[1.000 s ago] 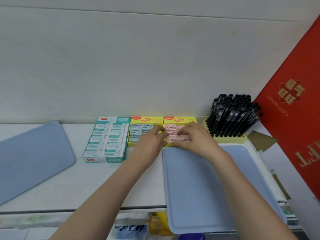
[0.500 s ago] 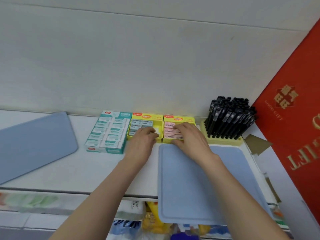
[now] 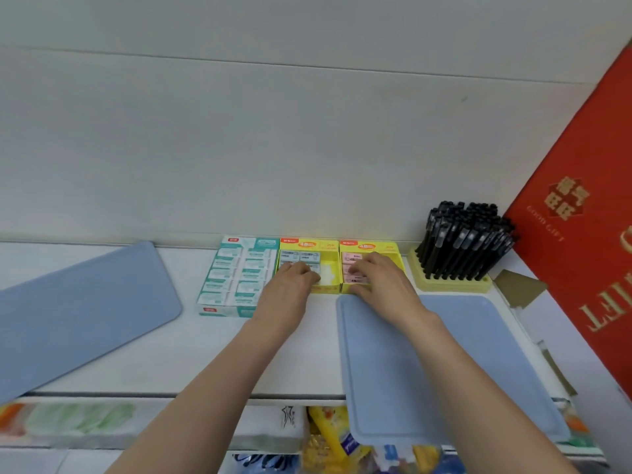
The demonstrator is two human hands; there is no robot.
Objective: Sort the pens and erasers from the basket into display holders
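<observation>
Two yellow eraser display boxes stand side by side at the back of the white shelf. My left hand reaches into the left yellow box, its curled fingers on the blue-grey erasers inside. My right hand lies over the pink erasers in the right yellow box, fingers bent down onto them. A teal-and-white eraser box sits left of these. Black pens stand packed in a yellow holder at the right.
A blue tray lies under my right forearm and overhangs the shelf's front edge. Another blue tray lies at the left. A red gift box leans at the far right. Packaged goods show on a lower shelf.
My left hand moved left from the pink-eraser box into the blue-eraser box. My right hand stayed on the pink erasers. The camera tilted, so the shelf sits lower in view.
</observation>
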